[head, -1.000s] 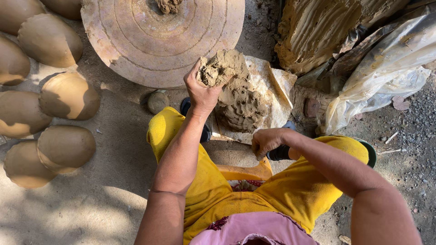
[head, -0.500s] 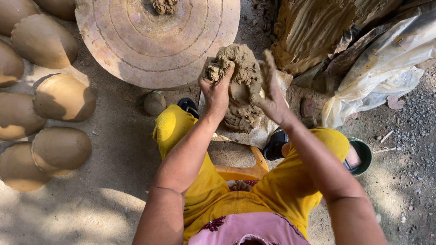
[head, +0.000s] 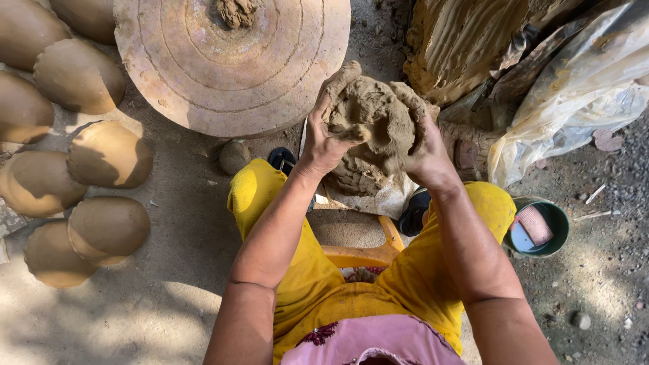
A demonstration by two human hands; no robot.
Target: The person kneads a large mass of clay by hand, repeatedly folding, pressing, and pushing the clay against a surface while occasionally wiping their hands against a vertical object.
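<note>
A grey-brown lump of wet clay is held up between both hands in front of my knees. My left hand grips its left side with the fingers curled over the top. My right hand presses against its right side. Beneath the lump lies a larger mound of clay on a pale sheet. A round potter's wheel with a small clay scrap at its centre lies just beyond.
Several rounded clay pots stand in rows at the left on sandy ground. A tall ridged clay block and a crumpled plastic sheet sit at the upper right. A green bowl rests by my right knee. An orange stool is under me.
My right hand has come up from my knee and joined the left on the clay. The small piece held by the left hand is now merged into a bigger lump squeezed between both.
</note>
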